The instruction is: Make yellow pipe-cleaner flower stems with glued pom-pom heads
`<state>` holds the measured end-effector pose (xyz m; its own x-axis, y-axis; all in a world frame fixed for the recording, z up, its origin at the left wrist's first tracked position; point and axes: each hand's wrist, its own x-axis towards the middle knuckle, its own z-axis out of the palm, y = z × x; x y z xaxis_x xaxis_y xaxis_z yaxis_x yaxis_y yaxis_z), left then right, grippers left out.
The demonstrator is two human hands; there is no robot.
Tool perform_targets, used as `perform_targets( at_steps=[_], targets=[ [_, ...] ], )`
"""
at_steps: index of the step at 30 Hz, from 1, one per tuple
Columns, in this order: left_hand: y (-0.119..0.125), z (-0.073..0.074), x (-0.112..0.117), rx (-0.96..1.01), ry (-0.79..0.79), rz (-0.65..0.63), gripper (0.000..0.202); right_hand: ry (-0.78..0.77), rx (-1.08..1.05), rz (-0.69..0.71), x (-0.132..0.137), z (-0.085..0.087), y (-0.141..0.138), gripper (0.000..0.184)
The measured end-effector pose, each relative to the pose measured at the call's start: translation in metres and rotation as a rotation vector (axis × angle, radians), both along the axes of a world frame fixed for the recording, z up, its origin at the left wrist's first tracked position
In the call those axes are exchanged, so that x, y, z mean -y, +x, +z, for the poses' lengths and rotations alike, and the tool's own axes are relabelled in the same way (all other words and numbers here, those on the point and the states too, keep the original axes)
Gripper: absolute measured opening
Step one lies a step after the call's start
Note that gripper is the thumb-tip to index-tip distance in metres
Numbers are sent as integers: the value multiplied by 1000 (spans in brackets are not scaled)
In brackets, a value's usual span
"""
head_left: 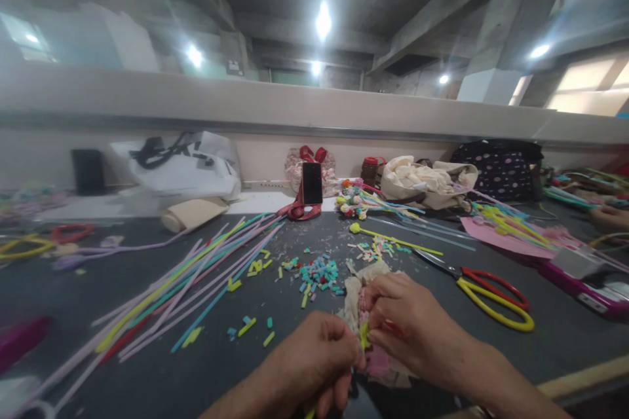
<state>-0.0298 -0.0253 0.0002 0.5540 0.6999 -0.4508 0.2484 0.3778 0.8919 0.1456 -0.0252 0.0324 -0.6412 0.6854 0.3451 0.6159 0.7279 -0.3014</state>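
Note:
My left hand and my right hand meet at the table's near edge, both with fingers closed. Between them they pinch a small yellow-green piece against a crumpled beige and pink bundle. My right hand's fingers press on the bundle's top. My left hand curls into a fist around the piece's lower end. A pile of short cut blue, green and red bits lies just beyond the hands.
Long pastel pipe-cleaner stems fan across the dark table at left. Scissors with red and yellow handles lie at right. A phone, bags and a flower bunch stand at the back. Another person's hand shows far right.

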Motion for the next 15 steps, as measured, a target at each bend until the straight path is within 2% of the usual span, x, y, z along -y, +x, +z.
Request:
perform_targets(
  at_steps=[9,15],
  targets=[
    [-6,9,-4,161,-116,83,14,-24,-242,11,0,16,13,12],
    [-12,7,-9,280,-194,105,17,-5,-332,-18,0,14,14,11]
  ],
)
